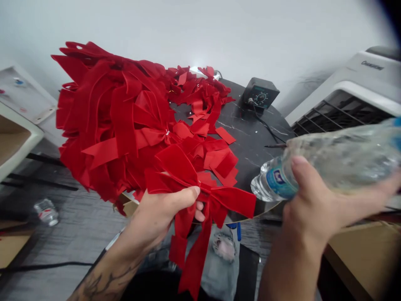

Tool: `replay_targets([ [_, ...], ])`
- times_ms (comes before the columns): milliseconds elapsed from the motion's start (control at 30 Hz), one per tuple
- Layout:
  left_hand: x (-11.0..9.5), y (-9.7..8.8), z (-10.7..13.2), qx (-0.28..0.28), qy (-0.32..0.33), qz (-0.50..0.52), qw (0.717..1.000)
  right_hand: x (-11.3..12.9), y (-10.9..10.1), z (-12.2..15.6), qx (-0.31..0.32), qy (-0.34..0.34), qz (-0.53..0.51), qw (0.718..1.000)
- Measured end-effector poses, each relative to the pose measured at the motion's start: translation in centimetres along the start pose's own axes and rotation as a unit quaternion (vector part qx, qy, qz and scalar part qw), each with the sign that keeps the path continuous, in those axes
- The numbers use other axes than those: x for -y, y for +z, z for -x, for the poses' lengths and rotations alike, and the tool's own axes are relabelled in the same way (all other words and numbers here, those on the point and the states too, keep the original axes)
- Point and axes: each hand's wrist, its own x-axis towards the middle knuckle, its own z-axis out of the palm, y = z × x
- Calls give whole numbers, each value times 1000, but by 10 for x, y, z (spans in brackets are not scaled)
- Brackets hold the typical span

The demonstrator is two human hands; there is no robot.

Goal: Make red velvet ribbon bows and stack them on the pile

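Observation:
My left hand [171,205] is closed on a red velvet bow [232,198], pinching it near its knotted middle with the tails hanging down. Just left of it lies a big heap of red velvet bows [103,100], which covers much of the round black table [247,129]. My right hand [316,196], slightly blurred, has its thumb and finger spread wide along a large clear plastic bottle [344,154]. Most of its other fingers are hidden. Behind that thumb is a smaller water bottle [272,182] with a blue label. A thin dark rod tip [275,146] shows beside the large bottle.
A black control box [261,93] with a dial and cable stands at the table's back edge. Loose red ribbon pieces [222,161] lie mid-table. At right is a white appliance [347,92] with a grille, above a cardboard box [366,255]. A plastic bottle [46,211] lies on the floor.

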Motion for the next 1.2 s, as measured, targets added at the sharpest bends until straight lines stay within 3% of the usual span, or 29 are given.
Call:
replay_targets([
  [100, 3, 1, 1, -18, 18, -10, 1000, -16, 10, -25, -83, -61, 5, 995],
  [167, 5, 1, 1, -45, 34, -13, 998, -17, 13, -27, -76, -49, 14, 996],
  [300, 8, 0, 0, -95, 78, -55, 991, 15, 9, 20, -71, 23, 73, 995],
  [400, 6, -4, -4, -83, 126, -116, 982, 54, 0, 69, -109, 95, 34, 989],
  [433, 5, -5, -5, -68, 138, -139, 978, 64, -3, 80, -73, 121, 3, 990],
  [467, 4, -6, -5, -52, 145, -160, 975, 72, -5, 88, 13, 164, -40, 986],
  [533, 3, -7, -6, -18, 146, -189, 971, 78, -6, 92, 188, 247, -131, 942],
  [600, 2, -5, -5, -7, 140, -189, 972, 75, -4, 87, 287, 298, -191, 890],
  [733, 0, -1, 0, -20, 119, -160, 980, 70, 3, 77, 294, 322, -212, 875],
  [900, 4, -1, 5, 21, 57, -133, 989, 69, 7, 83, 264, 279, -179, 906],
  [967, 7, -3, 5, 52, 23, -95, 994, 63, 5, 84, 266, 334, -215, 878],
  [1100, 11, -9, 2, 70, -25, 30, 997, 43, -5, 82, 305, 486, -375, 728],
  [1133, 11, -10, 2, 74, -37, 55, 995, 39, -7, 81, 304, 484, -396, 719],
  [1200, 12, -10, 2, 98, -58, 89, 990, 33, -6, 82, 298, 411, -409, 758],
])
